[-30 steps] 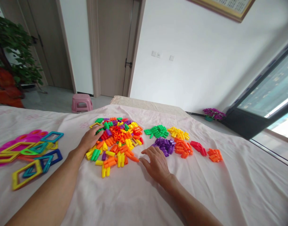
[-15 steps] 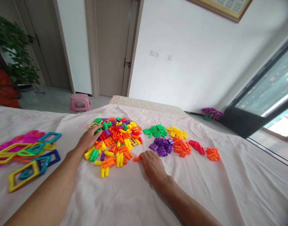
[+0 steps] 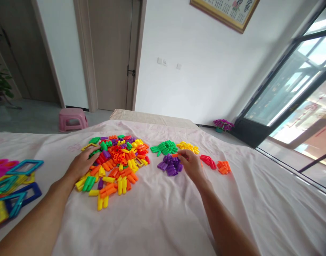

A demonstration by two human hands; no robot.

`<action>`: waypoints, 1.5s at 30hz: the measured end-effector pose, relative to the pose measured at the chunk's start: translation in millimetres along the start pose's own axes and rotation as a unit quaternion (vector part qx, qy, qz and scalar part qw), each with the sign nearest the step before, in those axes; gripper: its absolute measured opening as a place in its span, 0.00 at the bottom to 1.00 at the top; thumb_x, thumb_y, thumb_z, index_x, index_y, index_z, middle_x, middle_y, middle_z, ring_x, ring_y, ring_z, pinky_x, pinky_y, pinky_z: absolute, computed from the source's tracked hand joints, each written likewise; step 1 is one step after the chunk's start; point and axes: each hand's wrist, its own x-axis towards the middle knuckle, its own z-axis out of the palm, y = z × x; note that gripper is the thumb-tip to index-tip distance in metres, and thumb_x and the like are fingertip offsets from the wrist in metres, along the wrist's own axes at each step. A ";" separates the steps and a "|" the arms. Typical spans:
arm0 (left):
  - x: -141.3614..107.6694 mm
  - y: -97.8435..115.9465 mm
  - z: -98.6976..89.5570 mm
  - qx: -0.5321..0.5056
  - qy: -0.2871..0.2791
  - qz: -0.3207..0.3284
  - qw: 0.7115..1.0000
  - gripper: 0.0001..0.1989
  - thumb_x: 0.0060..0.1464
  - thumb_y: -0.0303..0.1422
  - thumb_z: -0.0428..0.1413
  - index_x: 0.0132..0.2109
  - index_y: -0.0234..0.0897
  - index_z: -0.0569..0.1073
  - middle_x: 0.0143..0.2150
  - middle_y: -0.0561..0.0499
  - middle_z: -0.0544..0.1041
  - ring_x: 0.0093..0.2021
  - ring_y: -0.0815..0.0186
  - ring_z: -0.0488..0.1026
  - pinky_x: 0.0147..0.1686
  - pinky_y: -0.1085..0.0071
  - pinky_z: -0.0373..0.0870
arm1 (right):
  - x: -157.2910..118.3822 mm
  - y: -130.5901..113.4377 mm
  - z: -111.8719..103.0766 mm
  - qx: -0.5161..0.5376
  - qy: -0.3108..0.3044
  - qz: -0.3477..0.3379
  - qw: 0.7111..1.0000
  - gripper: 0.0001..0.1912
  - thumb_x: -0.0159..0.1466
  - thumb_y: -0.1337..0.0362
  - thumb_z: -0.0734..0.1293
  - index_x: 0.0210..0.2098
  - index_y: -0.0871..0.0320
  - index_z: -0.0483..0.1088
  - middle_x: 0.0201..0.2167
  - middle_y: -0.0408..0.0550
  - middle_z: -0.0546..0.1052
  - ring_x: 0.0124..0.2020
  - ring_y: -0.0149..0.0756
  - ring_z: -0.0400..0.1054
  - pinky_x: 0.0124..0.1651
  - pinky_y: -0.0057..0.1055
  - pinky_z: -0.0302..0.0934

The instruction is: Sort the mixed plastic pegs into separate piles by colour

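Observation:
My right hand (image 3: pixel 191 163) pinches an orange piece (image 3: pixel 175 155) above the purple pile (image 3: pixel 170 165). It hides most of an orange pile beneath it. Behind lie a green pile (image 3: pixel 165 147) and a yellow pile (image 3: pixel 188 147). To its right are red pieces (image 3: pixel 208 161) and a small orange group (image 3: pixel 224 167). My left hand (image 3: pixel 81 163) rests at the left edge of a large mixed heap (image 3: pixel 119 156), fingers slightly apart on green and red pieces; nothing is visibly gripped in it.
Flat coloured frames (image 3: pixel 27 167) and a pink shape (image 3: pixel 3 167) lie on the cloth (image 3: pixel 152 220) at far left. Beyond the table stand a pink stool (image 3: pixel 72 119), a door (image 3: pixel 111 53) and a potted purple plant (image 3: pixel 223 125).
My right hand has lifted the orange piece from the cloth beside the mixed heap and carried it right and away, over the purple pile. The camera view has turned to the right.

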 end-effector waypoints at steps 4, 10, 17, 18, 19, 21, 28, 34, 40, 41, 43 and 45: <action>0.0 0.3 -0.7 0.005 -0.005 -0.010 1.000 0.29 0.60 0.48 0.46 0.60 0.37 0.72 0.66 0.45 0.69 0.65 0.56 0.65 0.66 0.58 0.57 | 16.6 24.1 -48.3 -0.169 0.009 0.044 0.985 0.14 0.62 0.64 0.64 0.43 0.57 0.78 0.43 0.51 0.80 0.43 0.39 0.73 0.46 0.33 0.64; -0.4 1.8 -0.9 0.004 -0.010 -0.020 1.000 0.30 0.60 0.49 0.46 0.61 0.37 0.71 0.66 0.46 0.69 0.66 0.56 0.64 0.67 0.59 0.56 | 12.6 40.7 -83.1 -0.386 -0.079 0.174 0.903 0.19 0.60 0.71 0.62 0.47 0.57 0.77 0.45 0.55 0.80 0.46 0.45 0.73 0.40 0.33 0.60; -0.5 2.9 -2.0 -0.001 -0.008 -0.010 1.000 0.30 0.60 0.48 0.46 0.61 0.35 0.71 0.66 0.43 0.69 0.66 0.55 0.64 0.67 0.58 0.56 | 6.6 54.0 -73.7 -0.414 -0.149 0.189 0.878 0.18 0.57 0.74 0.63 0.44 0.56 0.76 0.44 0.55 0.80 0.45 0.46 0.73 0.37 0.32 0.58; -0.5 2.5 -1.6 -0.004 -0.008 -0.008 1.000 0.30 0.60 0.47 0.47 0.61 0.34 0.72 0.66 0.43 0.69 0.66 0.54 0.64 0.67 0.58 0.56 | 7.1 56.1 -72.3 -0.410 -0.152 0.181 0.881 0.18 0.58 0.74 0.63 0.44 0.57 0.77 0.44 0.55 0.80 0.45 0.45 0.73 0.37 0.32 0.58; -0.6 2.2 -1.2 -0.007 -0.009 -0.006 1.000 0.29 0.60 0.47 0.47 0.61 0.34 0.72 0.66 0.43 0.69 0.66 0.54 0.64 0.67 0.58 0.56 | 7.7 57.7 -71.4 -0.405 -0.150 0.174 0.885 0.18 0.58 0.74 0.63 0.44 0.57 0.77 0.44 0.54 0.80 0.45 0.44 0.73 0.38 0.32 0.59; -0.8 2.4 -0.7 -0.009 -0.005 -0.014 1.000 0.29 0.59 0.47 0.47 0.60 0.34 0.72 0.66 0.43 0.69 0.66 0.53 0.64 0.67 0.58 0.56 | 9.2 58.2 -70.7 -0.399 -0.134 0.165 0.892 0.18 0.60 0.73 0.61 0.46 0.57 0.77 0.44 0.54 0.80 0.45 0.43 0.73 0.38 0.31 0.59; -1.5 7.6 -2.0 -0.011 0.002 -0.005 1.000 0.31 0.59 0.49 0.46 0.60 0.35 0.73 0.64 0.43 0.71 0.66 0.56 0.65 0.66 0.60 0.57 | 5.0 14.7 -53.7 -0.333 -0.104 0.079 0.934 0.13 0.64 0.67 0.61 0.44 0.56 0.76 0.39 0.50 0.81 0.40 0.39 0.73 0.35 0.29 0.56; -2.7 11.6 -3.4 -0.008 0.006 -0.007 1.000 0.30 0.59 0.48 0.46 0.60 0.35 0.73 0.64 0.43 0.71 0.64 0.57 0.66 0.66 0.63 0.58 | -27.6 -45.4 15.2 -0.120 -0.224 -0.099 0.962 0.11 0.65 0.68 0.64 0.44 0.54 0.75 0.40 0.46 0.80 0.40 0.36 0.74 0.40 0.28 0.61; -2.4 8.0 -2.2 -0.009 0.010 -0.009 1.000 0.30 0.60 0.48 0.47 0.61 0.34 0.73 0.64 0.43 0.71 0.65 0.56 0.66 0.66 0.62 0.58 | -45.8 -88.4 87.1 -0.037 -0.268 -0.220 0.937 0.16 0.66 0.72 0.63 0.52 0.55 0.72 0.51 0.50 0.77 0.50 0.38 0.71 0.52 0.32 0.63; -2.1 6.8 -2.0 -0.009 0.011 -0.008 1.000 0.30 0.60 0.48 0.47 0.61 0.34 0.73 0.65 0.43 0.71 0.65 0.56 0.65 0.66 0.62 0.58 | -44.6 -95.0 95.9 -0.040 -0.268 -0.243 0.931 0.16 0.67 0.72 0.63 0.53 0.54 0.72 0.51 0.50 0.77 0.52 0.38 0.69 0.54 0.33 0.62; -1.7 5.4 -1.9 -0.008 0.013 -0.007 1.000 0.30 0.60 0.48 0.47 0.60 0.34 0.73 0.65 0.43 0.71 0.65 0.56 0.66 0.66 0.61 0.58 | -40.0 -107.1 110.6 -0.066 -0.268 -0.277 0.920 0.16 0.68 0.71 0.63 0.53 0.54 0.71 0.51 0.49 0.77 0.53 0.39 0.67 0.55 0.34 0.61; -1.7 5.9 -2.3 -0.009 0.014 -0.007 1.000 0.30 0.60 0.48 0.47 0.60 0.34 0.74 0.64 0.43 0.71 0.65 0.56 0.66 0.66 0.60 0.59 | -34.6 -116.4 121.2 -0.119 -0.268 -0.294 0.910 0.14 0.68 0.71 0.63 0.52 0.56 0.71 0.48 0.51 0.78 0.50 0.41 0.67 0.52 0.35 0.61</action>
